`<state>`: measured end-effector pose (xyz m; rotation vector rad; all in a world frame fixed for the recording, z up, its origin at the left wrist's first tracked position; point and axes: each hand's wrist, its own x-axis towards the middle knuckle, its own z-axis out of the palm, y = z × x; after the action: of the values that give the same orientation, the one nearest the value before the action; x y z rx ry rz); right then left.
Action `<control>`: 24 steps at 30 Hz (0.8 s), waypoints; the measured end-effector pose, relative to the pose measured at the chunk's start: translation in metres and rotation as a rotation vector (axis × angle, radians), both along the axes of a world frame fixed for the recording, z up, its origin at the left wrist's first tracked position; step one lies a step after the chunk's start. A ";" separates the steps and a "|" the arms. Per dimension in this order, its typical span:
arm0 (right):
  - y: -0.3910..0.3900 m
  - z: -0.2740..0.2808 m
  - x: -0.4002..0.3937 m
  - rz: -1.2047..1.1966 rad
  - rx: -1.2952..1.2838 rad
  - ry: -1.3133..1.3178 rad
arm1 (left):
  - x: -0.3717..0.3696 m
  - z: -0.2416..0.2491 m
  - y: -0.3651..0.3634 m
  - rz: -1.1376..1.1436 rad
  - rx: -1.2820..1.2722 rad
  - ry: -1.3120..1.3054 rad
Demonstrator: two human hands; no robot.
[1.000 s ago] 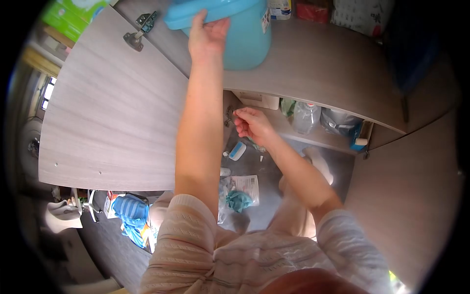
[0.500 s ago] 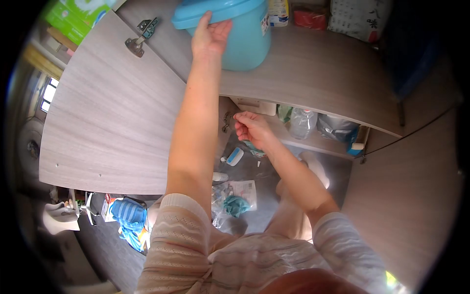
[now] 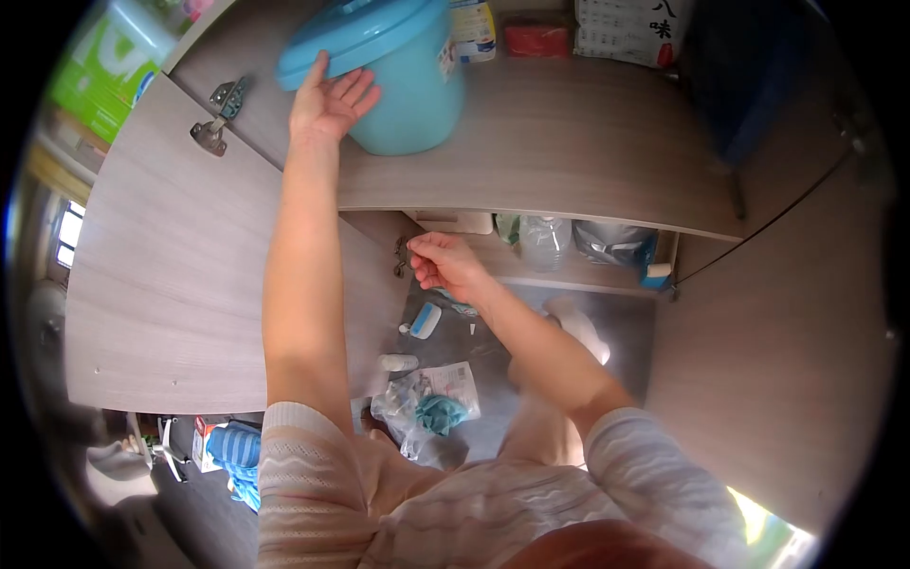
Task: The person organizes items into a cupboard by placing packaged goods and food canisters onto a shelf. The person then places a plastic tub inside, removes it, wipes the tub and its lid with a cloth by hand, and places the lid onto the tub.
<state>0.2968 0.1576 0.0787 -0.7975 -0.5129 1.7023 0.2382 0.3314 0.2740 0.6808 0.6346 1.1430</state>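
A light-blue plastic bucket [image 3: 408, 104] with a blue lid [image 3: 365, 33] stands on the upper cabinet shelf. My left hand [image 3: 332, 100] rests against its near left side, thumb up at the lid's rim and fingers stretched apart. Lower down, my right hand [image 3: 447, 263] is in the air below the shelf edge, its fingers curled and the thumb pressed to the index finger. I see nothing in it. Just left of its fingertips is a metal hinge [image 3: 400, 256] of the lower cabinet door.
An open cabinet door [image 3: 171, 275] stands at left. Beside the bucket are a white-and-yellow package [image 3: 473, 30], a red package [image 3: 536, 36] and a printed bag [image 3: 626, 30]. A clear plastic bottle [image 3: 545, 244] sits below. On the floor lie a blue-white bottle [image 3: 426, 321] and a teal crumpled bag [image 3: 441, 414].
The whole view has shifted, so most things appear further left and lower. My left hand stays at the bucket, its fingers now more spread. My right hand keeps its curled shape.
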 end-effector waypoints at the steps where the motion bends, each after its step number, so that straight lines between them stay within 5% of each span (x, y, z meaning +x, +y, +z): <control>1: -0.001 0.000 0.001 0.000 0.002 -0.001 | -0.004 -0.001 0.006 -0.015 -0.035 -0.009; 5: -0.005 0.002 0.006 -0.011 -0.006 0.001 | -0.003 0.003 0.002 0.215 -0.110 0.086; 16: -0.019 0.003 0.020 -0.031 0.016 -0.022 | 0.050 0.004 -0.092 -0.095 -0.036 0.040; 24: -0.031 -0.003 0.037 -0.160 0.009 0.013 | 0.168 -0.001 -0.155 -0.370 0.029 0.005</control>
<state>0.3336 0.1266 0.0757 -0.7996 -0.4358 1.5559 0.4060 0.1761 0.2732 0.7891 0.4722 0.8078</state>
